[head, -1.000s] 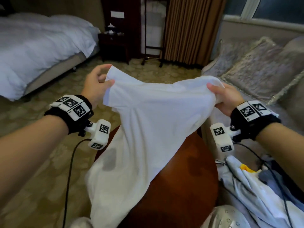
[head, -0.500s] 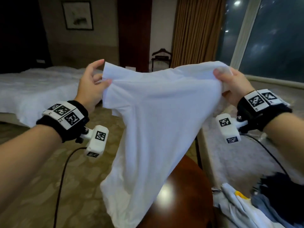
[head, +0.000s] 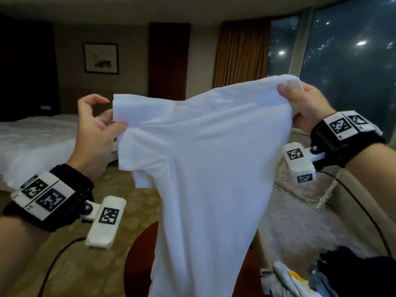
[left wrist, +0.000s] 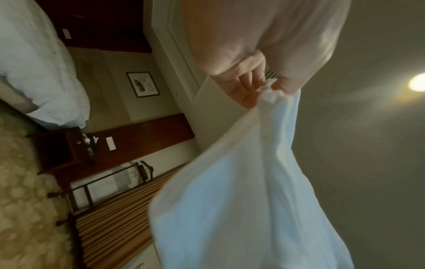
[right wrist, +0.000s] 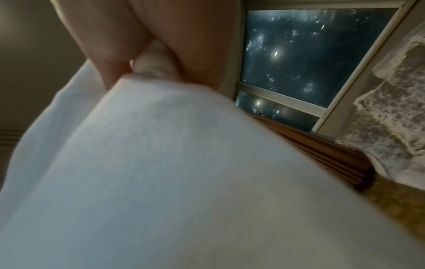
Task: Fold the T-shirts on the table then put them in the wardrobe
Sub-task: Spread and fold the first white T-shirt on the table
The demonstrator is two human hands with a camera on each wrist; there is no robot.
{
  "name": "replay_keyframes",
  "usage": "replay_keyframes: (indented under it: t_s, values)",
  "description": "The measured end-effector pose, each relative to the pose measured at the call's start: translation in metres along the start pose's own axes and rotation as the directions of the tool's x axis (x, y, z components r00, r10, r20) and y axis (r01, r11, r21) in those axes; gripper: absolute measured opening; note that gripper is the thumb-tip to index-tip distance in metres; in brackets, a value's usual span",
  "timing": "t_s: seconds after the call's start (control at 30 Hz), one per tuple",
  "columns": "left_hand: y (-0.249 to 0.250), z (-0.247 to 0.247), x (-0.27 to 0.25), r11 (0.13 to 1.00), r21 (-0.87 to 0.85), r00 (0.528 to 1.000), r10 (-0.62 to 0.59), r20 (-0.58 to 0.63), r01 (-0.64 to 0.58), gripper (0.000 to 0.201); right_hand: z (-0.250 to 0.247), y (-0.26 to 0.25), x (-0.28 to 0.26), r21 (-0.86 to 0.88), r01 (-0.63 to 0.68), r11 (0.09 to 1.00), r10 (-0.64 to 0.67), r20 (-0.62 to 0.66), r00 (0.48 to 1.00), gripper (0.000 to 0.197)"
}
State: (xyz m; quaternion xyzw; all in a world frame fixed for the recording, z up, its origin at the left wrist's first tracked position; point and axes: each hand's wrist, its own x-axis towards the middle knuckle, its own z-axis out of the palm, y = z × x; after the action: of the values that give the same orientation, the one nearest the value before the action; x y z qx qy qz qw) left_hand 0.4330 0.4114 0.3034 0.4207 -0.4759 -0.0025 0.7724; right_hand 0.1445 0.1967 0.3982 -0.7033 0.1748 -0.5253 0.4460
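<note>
A white T-shirt (head: 205,168) hangs in the air in front of me, held up by its top edge, its body dropping over the round brown table (head: 139,260). My left hand (head: 96,129) pinches the left shoulder of the white T-shirt (left wrist: 241,182) between thumb and fingers. My right hand (head: 300,103) grips the right shoulder of the same white T-shirt (right wrist: 161,172), thumb on the near side. A pile of other clothes (head: 300,279), white, yellow and dark, lies at the lower right.
A bed with white bedding (head: 36,142) stands at the left. A sofa with grey cushions (head: 300,211) runs along the right, under a dark window (head: 342,61). Brown curtains (head: 242,54) hang at the back. Patterned carpet (head: 64,254) covers the floor.
Both hands have lifted the T-shirt higher, and my view has tilted up from the floor toward the wall and window. The right hand has risen above the left.
</note>
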Motion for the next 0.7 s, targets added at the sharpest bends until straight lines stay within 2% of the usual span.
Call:
replay_keyframes:
  t_s: [0.1,0.23,0.33,0.43,0.6,0.7]
  values:
    - [-0.036,-0.001,-0.006,0.99,0.043,0.991,-0.132,0.019,0.132,0.043,0.001,0.039,0.006,-0.068,-0.105,0.992,0.105,-0.01,0.994,0.005]
    - [-0.116,-0.004,-0.017,0.931,0.146,0.939,-0.341,0.032,0.333,0.038,-0.002,0.13,0.017,-0.211,-0.29,0.933,0.299,0.014,0.954,0.007]
    - [-0.181,-0.005,-0.032,0.863,0.241,0.883,-0.467,0.047,0.443,0.042,-0.002,0.21,0.017,-0.277,-0.4,0.874,0.417,0.003,0.909,0.014]
    - [-0.244,-0.002,-0.046,0.766,0.307,0.798,-0.601,0.032,0.564,0.043,-0.001,0.287,0.016,-0.337,-0.48,0.81,0.499,-0.032,0.866,0.028]
    - [-0.33,0.009,-0.052,0.648,0.367,0.701,-0.713,-0.017,0.667,0.042,0.004,0.386,0.027,-0.408,-0.558,0.722,0.579,-0.086,0.811,0.014]
    - [-0.378,0.014,-0.05,0.585,0.404,0.654,-0.755,-0.046,0.704,0.043,0.007,0.434,0.037,-0.455,-0.569,0.685,0.599,-0.092,0.795,0.02]
